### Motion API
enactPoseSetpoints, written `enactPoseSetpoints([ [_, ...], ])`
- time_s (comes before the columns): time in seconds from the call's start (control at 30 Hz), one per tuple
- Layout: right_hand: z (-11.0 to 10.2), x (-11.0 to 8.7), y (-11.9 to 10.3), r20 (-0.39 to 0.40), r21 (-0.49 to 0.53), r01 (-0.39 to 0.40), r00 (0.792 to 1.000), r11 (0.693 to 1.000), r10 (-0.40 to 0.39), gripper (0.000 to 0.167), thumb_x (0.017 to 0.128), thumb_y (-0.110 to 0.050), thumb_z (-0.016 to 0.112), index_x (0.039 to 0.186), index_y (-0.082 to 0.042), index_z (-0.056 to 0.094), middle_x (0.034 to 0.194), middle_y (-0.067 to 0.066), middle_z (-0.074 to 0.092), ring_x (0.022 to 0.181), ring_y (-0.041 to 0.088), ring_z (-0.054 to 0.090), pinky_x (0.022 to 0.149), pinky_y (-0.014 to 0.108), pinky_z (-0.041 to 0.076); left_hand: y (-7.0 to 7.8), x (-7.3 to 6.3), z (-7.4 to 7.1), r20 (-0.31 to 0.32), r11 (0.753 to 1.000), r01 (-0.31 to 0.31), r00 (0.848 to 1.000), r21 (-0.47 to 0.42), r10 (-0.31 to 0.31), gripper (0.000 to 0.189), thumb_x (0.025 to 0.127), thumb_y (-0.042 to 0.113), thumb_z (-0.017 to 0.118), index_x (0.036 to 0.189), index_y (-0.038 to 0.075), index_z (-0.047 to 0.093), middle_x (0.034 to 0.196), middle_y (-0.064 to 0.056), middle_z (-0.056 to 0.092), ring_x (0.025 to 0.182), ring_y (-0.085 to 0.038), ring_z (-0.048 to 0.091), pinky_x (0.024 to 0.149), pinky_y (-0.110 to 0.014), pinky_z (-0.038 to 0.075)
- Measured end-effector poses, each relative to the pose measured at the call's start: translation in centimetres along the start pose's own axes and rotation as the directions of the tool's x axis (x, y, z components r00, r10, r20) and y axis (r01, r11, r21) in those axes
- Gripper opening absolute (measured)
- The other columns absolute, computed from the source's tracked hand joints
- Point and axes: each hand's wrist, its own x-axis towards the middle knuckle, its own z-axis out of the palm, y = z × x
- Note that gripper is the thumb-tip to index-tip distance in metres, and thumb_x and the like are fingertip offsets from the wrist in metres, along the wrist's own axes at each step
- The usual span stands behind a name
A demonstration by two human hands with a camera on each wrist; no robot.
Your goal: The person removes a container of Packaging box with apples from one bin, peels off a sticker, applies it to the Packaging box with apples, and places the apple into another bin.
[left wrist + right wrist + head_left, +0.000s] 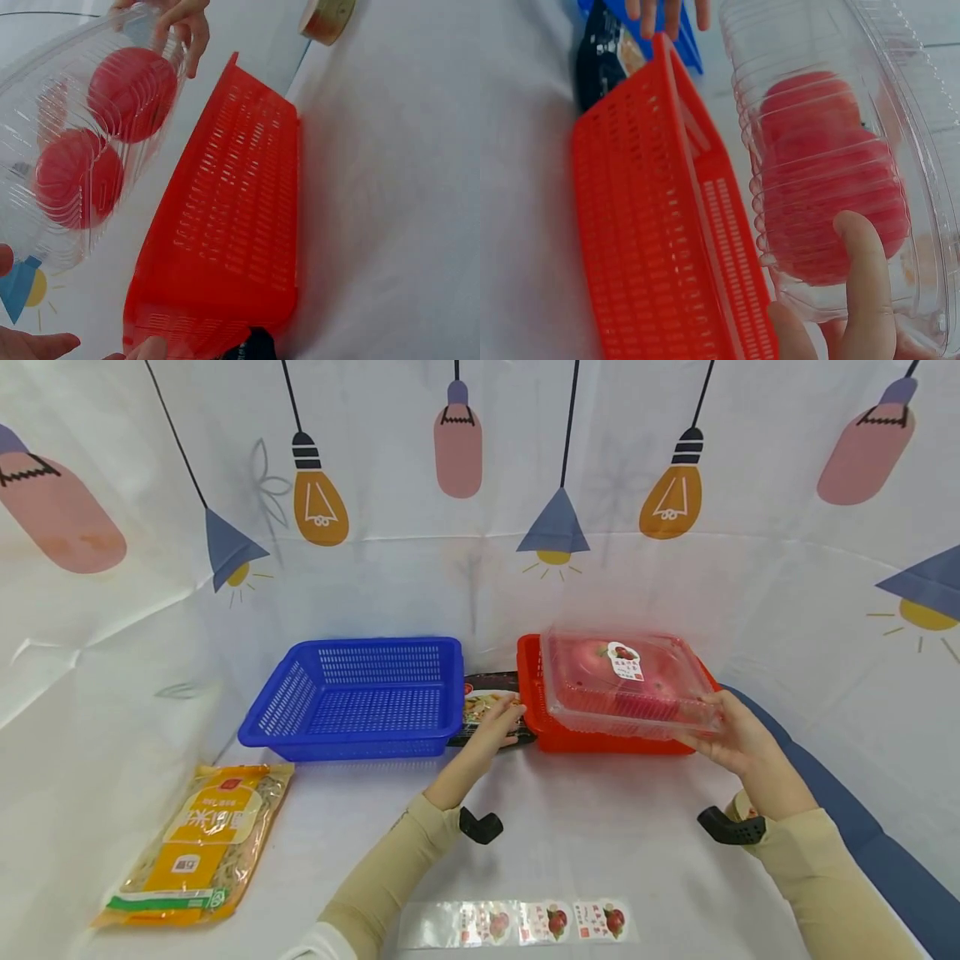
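My right hand point(738, 735) grips the right end of a clear plastic fruit box point(570, 706), thumb and fingers round its edge. Red round fruits point(825, 187) show through its ribbed wall, and a white label point(626, 662) with red fruit printed on it is stuck to the lid. The box is tilted over the red basket point(592, 743), overlapping its opening in the head view. My left hand point(491, 735) is at the basket's left end, fingers extended and apart, holding nothing; in the left wrist view its fingertips are close by the rim.
A blue basket point(375, 702) stands to the left, with a dark food packet point(480, 710) between the two baskets. At the left lies a yellow noodle bag point(198, 843). A strip of fruit stickers point(536, 922) lies at the front. Behind my right wrist is a small round tin point(327, 19).
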Motion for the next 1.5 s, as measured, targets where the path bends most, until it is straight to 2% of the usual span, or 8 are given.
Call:
enactPoseSetpoints([
  [0.17, 0.0, 1.7, -0.9, -0.033, 0.013, -0.043, 0.999, 0.999, 0.043, 0.043, 0.092, -0.022, 0.055, 0.124, -0.032, 0.029, 0.119, -0.007, 0.035, 0.115, 0.018, 0.031, 0.086, 0.039, 0.05, -2.4, 3.0, 0.4, -0.076, 0.997, 0.073, 0.994, -0.037, -0.076, 0.064, 0.093, 0.027, 0.051, 0.147, 0.008, 0.02, 0.145, -0.018, 0.032, 0.121, -0.037, 0.044, 0.096, -0.047, 0.042],
  [0.3, 0.0, 3.2, -1.5, -0.063, 0.006, -0.088, 0.994, 0.996, 0.088, 0.05, 0.091, -0.024, 0.058, 0.127, -0.031, 0.025, 0.12, -0.007, 0.034, 0.117, 0.016, 0.03, 0.088, 0.037, 0.049, -6.9, 7.2, -0.5, -0.037, 0.997, 0.039, 0.998, -0.064, -0.042, 0.068, 0.09, 0.035, 0.057, 0.144, 0.009, 0.026, 0.133, -0.014, 0.049, 0.102, -0.031, 0.058, 0.082, -0.042, 0.052],
  [0.4, -0.3, 4.1, -1.9, -0.078, 0.011, -0.112, 0.991, 0.994, 0.113, 0.048, 0.091, -0.024, 0.058, 0.127, -0.028, 0.026, 0.115, -0.006, 0.039, 0.115, 0.015, 0.033, 0.089, 0.037, 0.049, -7.5, 8.1, -0.2, -0.024, 0.994, 0.075, 0.997, -0.08, -0.077, 0.059, 0.092, 0.035, 0.054, 0.14, 0.008, 0.033, 0.126, -0.013, 0.054, 0.094, -0.029, 0.061, 0.079, -0.042, 0.052],
  [0.63, -1.0, 6.4, -2.8, -0.128, 0.017, -0.14, 0.982, 0.99, 0.141, 0.043, 0.09, -0.022, 0.058, 0.123, -0.025, 0.031, 0.104, -0.002, 0.047, 0.106, 0.017, 0.041, 0.087, 0.04, 0.049, -2.4, 3.1, 1.4, -0.06, 0.984, 0.141, 0.987, -0.111, -0.148, 0.038, 0.097, 0.017, 0.045, 0.13, -0.001, 0.038, 0.102, -0.014, 0.059, 0.068, -0.015, 0.056, 0.064, -0.024, 0.048],
  [0.9, -0.9, 8.9, -2.8, -0.223, 0.015, -0.154, 0.963, 0.988, 0.154, 0.048, 0.087, -0.02, 0.063, 0.123, -0.028, 0.032, 0.111, -0.007, 0.037, 0.109, 0.014, 0.037, 0.083, 0.042, 0.05, -3.4, 3.8, 1.3, -0.086, 0.985, 0.121, 0.988, -0.121, -0.132, 0.031, 0.097, 0.015, 0.046, 0.124, 0.001, 0.042, 0.073, -0.004, 0.056, 0.054, -0.006, 0.052, 0.053, -0.019, 0.041],
  [1.07, -1.1, 9.7, -2.3, -0.237, -0.02, -0.142, 0.962, 0.99, 0.133, 0.006, 0.088, -0.022, 0.061, 0.09, -0.018, 0.057, 0.107, -0.006, 0.037, 0.101, 0.015, 0.038, 0.08, 0.045, 0.051, -3.8, 4.0, 1.2, -0.079, 0.984, 0.136, 0.986, -0.114, -0.146, 0.037, 0.097, 0.015, 0.047, 0.131, 0.002, 0.038, 0.072, 0.0, 0.054, 0.054, -0.007, 0.05, 0.055, -0.022, 0.04],
  [1.33, -1.4, 10.6, -1.8, -0.263, -0.015, -0.167, 0.952, 0.986, 0.157, 0.016, 0.088, -0.023, 0.061, 0.078, -0.011, 0.061, 0.104, -0.005, 0.038, 0.103, 0.014, 0.037, 0.093, 0.045, 0.038, -4.5, 4.8, 1.2, -0.084, 0.986, 0.132, 0.986, -0.106, -0.141, 0.035, 0.097, 0.016, 0.046, 0.13, 0.004, 0.039, 0.07, 0.0, 0.053, 0.054, -0.007, 0.05, 0.053, -0.022, 0.037],
  [1.5, -1.9, 10.7, -1.3, -0.313, -0.021, -0.173, 0.936, 0.985, 0.158, 0.025, 0.087, -0.024, 0.063, 0.065, -0.012, 0.064, 0.085, -0.004, 0.053, 0.095, 0.015, 0.045, 0.089, 0.044, 0.044, -4.6, 4.9, 1.6, -0.09, 0.987, 0.129, 0.986, -0.096, -0.137, 0.034, 0.097, 0.015, 0.045, 0.128, 0.003, 0.039, 0.071, -0.001, 0.054, 0.053, -0.007, 0.05, 0.049, -0.019, 0.036],
])
